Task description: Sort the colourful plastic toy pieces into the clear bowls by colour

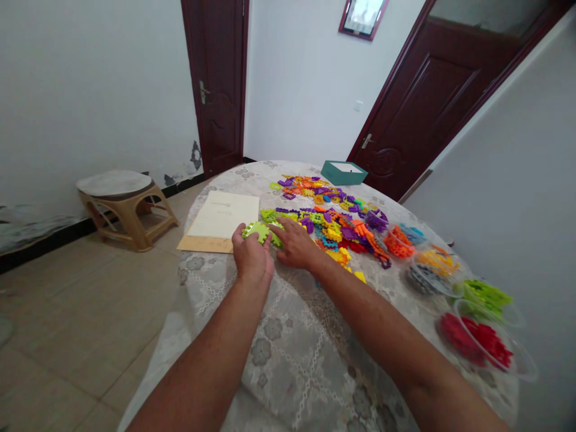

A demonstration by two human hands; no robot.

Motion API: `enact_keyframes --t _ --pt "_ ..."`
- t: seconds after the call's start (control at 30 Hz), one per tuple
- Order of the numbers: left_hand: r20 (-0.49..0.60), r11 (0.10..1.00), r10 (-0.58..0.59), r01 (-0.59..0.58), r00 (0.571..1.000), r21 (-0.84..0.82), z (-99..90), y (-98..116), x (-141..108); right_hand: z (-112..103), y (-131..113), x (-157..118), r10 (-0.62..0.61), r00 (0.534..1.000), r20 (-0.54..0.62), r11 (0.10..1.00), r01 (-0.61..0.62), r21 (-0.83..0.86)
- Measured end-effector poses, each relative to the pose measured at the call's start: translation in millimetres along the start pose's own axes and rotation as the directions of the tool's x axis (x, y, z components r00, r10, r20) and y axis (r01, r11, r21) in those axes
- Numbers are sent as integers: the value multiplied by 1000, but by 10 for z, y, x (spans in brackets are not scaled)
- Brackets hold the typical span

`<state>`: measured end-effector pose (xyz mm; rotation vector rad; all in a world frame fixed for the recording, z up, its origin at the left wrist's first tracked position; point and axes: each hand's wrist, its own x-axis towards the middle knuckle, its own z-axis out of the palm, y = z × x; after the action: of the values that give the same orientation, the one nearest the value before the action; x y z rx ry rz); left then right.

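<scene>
Left hand [252,255]: gripping lime piece [256,231] | right hand [294,243]: closure unclear | paper [229,210] beside

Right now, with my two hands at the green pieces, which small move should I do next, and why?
Perhaps pinch the green piece under the right hand: its fingers are right there, and the left hand holds a light green toothed piece close beside it.

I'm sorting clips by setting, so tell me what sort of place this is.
Probably a room in a home: a round table with a patterned cloth, a low stool and panelled wooden doors.
</scene>
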<state>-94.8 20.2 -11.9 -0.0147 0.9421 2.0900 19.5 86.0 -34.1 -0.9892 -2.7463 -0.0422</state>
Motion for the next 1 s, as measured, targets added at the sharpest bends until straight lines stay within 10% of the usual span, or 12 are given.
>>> enact_keyframes --t 0.27,0.77,0.87,1.0 --pt "16 998 -39 38 999 44 -22 23 -7 -69 37 163 34 991 132 996 -22 -91" --pt "166 969 -187 154 968 194 -28 -162 -190 -339 362 -1218 24 1000 2 989 -24 143" --pt "193 944 -267 215 944 251 -31 -227 -253 -325 431 -1340 211 966 -150 891 -127 436" --pt "236 897 -405 334 883 288 -46 -284 -297 -240 488 -1370 526 840 -131 541 -211 814"
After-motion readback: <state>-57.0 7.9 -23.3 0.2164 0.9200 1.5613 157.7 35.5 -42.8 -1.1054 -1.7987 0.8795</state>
